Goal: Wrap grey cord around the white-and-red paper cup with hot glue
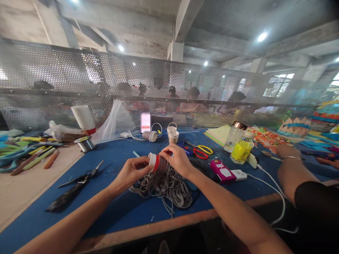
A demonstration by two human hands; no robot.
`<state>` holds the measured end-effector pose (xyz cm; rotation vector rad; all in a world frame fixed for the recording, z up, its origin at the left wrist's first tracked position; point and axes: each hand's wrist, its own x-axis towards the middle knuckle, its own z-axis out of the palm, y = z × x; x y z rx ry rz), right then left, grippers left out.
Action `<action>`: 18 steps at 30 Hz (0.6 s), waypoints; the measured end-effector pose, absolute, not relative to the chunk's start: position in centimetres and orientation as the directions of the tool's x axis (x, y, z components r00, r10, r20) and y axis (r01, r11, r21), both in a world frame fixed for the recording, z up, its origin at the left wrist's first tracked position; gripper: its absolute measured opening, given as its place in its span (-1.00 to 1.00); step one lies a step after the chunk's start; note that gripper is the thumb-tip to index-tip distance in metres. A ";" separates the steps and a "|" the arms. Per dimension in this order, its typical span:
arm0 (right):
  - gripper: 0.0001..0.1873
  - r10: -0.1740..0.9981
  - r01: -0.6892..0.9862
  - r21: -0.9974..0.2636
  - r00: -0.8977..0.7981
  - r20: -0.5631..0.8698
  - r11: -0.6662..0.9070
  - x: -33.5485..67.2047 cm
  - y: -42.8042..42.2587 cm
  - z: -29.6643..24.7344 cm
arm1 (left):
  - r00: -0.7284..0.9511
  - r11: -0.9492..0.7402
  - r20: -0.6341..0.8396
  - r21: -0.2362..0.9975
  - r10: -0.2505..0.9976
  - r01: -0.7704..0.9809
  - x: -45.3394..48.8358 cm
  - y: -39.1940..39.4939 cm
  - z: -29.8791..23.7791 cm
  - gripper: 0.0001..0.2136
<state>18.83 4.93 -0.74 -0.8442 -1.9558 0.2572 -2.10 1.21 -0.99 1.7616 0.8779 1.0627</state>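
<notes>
My left hand [131, 171] grips a small paper cup [154, 161], white with a red band, lying on its side above the blue table [111, 158]. My right hand [177, 159] pinches grey cord against the cup's side, where cord is wound round it. A loose pile of the same grey cord [164, 187] lies on the table just below both hands.
Black scissors [79, 181] lie left. Red and yellow scissors [198, 151], a pink device [221, 170], a white charger with cable [239, 174], a glass jar [233, 139] and a yellow bottle [242, 150] sit right. Another person's arm [293, 173] rests at far right. Cord-wrapped cups [173, 134] stand behind.
</notes>
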 end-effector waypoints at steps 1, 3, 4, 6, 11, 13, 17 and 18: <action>-0.82 0.654 0.451 -0.501 -0.300 0.694 0.738 18.8 5.0 -0.8 | 0.384 -0.371 0.298 0.919 0.874 0.131 -2.1 1.2 -1.0 -0.85; -0.82 0.654 0.441 -0.508 -0.294 0.697 0.740 18.8 5.0 -0.8 | 0.379 -0.376 0.301 0.916 0.875 0.140 -2.1 1.2 -0.9 -0.85; -0.81 0.655 0.434 -0.514 -0.291 0.697 0.740 18.8 5.0 -0.8 | 0.378 -0.376 0.301 0.916 0.875 0.142 -2.1 1.2 -0.9 -0.85; -0.81 0.660 0.419 -0.530 -0.283 0.696 0.738 18.8 5.0 -0.7 | 0.376 -0.367 0.295 0.920 0.879 0.137 -2.1 1.1 -0.9 -0.85; -0.74 0.685 0.370 -0.585 -0.262 0.680 0.722 18.9 4.8 -0.2 | 0.350 -0.325 0.269 0.939 0.897 0.111 -1.9 1.2 -1.0 -0.84; -0.67 0.707 0.337 -0.625 -0.251 0.661 0.704 19.0 4.7 0.0 | 0.327 -0.300 0.257 0.950 0.909 0.089 -1.9 1.4 -1.0 -0.83; -0.61 0.734 0.295 -0.674 -0.204 0.648 0.677 19.3 4.7 0.3 | 0.262 -0.246 0.229 0.969 0.938 0.032 -2.4 1.8 -1.1 -0.83; -0.62 0.738 0.288 -0.682 -0.198 0.645 0.673 19.3 4.7 0.3 | 0.243 -0.244 0.232 0.970 0.942 0.018 -2.5 1.9 -1.2 -0.84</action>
